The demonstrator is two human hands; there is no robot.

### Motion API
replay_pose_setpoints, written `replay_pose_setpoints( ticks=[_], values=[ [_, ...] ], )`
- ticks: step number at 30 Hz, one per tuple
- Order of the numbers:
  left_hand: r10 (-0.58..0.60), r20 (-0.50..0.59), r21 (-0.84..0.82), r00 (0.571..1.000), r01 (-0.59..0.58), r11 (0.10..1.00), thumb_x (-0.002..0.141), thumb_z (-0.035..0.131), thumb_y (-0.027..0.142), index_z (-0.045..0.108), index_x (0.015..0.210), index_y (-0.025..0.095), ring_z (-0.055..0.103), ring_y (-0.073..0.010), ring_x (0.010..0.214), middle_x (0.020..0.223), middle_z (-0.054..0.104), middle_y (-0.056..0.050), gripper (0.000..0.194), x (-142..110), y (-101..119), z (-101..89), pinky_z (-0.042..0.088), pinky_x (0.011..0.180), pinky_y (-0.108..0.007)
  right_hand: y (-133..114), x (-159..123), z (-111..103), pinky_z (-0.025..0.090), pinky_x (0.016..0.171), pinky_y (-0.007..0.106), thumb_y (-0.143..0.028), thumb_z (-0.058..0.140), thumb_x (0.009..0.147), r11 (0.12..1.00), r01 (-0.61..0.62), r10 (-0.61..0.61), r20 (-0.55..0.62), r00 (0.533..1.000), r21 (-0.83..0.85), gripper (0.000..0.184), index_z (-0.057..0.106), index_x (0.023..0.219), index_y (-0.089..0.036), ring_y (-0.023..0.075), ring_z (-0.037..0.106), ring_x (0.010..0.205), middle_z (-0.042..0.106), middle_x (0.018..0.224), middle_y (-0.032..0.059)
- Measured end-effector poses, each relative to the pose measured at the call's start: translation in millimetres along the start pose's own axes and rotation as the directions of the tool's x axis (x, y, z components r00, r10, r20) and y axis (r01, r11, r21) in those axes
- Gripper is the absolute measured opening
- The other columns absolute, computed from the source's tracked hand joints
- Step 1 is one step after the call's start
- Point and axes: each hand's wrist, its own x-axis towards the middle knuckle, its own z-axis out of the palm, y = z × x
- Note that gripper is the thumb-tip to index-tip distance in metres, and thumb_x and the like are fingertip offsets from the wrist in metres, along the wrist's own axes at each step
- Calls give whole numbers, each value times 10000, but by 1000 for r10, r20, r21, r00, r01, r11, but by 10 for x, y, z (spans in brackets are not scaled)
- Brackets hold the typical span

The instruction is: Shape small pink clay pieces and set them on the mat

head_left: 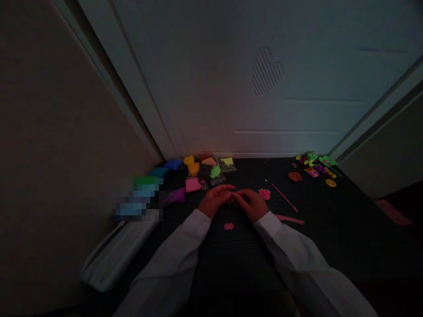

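My left hand [215,200] and my right hand [253,205] meet above the dark table, their fingertips pinched together. Whatever lies between the fingers is too small and dim to make out. Just below them a small flat pink clay piece [228,226] with notched sides rests on the tabletop. A frilly pink clay flower [264,194] is to the right of my right hand. Beyond it lies a thin pink modelling tool [284,198]. A flat pink strip-like tool [290,219] is partly hidden behind my right sleeve.
Packets of coloured clay, among them a pink one [194,185] and a blue one [173,164], are at the back left. A long white case [120,251] lies at the left edge. Small clay figures [311,171] and a reddish-brown piece [295,176] sit at the back right.
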Motion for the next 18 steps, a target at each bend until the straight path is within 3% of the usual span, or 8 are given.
replay_pose_setpoints(
  ticks=[7, 18],
  values=[
    [-7, -12, -50, 1000, 7, 999, 615, 571, 254, 469, 1019, 142, 527, -111, 632, 774, 593, -56, 432, -9, 35, 34, 384, 611, -254, 40, 15, 24, 412, 596, 255, -332, 463, 725, 999, 22, -24, -93, 995, -25, 246, 548, 910, -194, 121, 501, 643, 555, 732, 25],
    [-41, 14, -69, 999, 42, 997, 619, 569, 262, 459, 1025, 151, 537, -123, 662, 790, 583, -58, 435, 19, 15, -18, 392, 606, -250, 12, 13, -2, 401, 566, 246, -301, 467, 725, 997, 62, -66, -113, 991, -41, 161, 578, 789, -203, 119, 498, 618, 545, 685, 15]
  ],
)
